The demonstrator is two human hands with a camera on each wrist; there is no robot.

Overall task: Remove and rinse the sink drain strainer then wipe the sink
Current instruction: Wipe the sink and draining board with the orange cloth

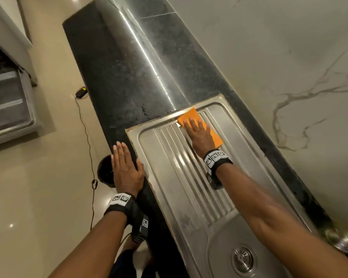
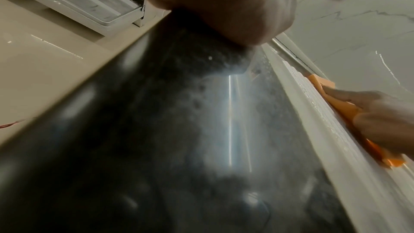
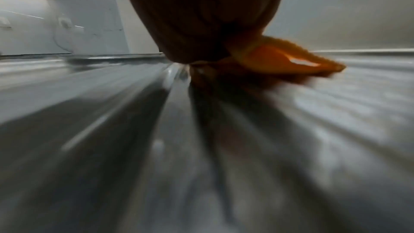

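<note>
Surface [image 1: 117, 63] of dark stone carries the steel sink [image 1: 169, 197]. Strainer [image 1: 242, 258] sits in its drain. Right hand [image 1: 200, 135], fingers straight, presses an orange cloth [image 1: 191, 115] onto the sink's ribbed drainboard. Left hand [image 1: 126, 167] lies flat beside the sink's rim, holding nothing.

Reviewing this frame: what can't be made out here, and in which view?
- Underside of the orange cloth: head view, covered by the right hand; right wrist view is motion-blurred.
- Left hand fingers: left wrist view shows only the blurred palm heel.
- Sink bowl beyond the drain strainer: cut off by the head view's bottom edge and the right forearm.
- Small black device on the floor: too small to identify.
</note>
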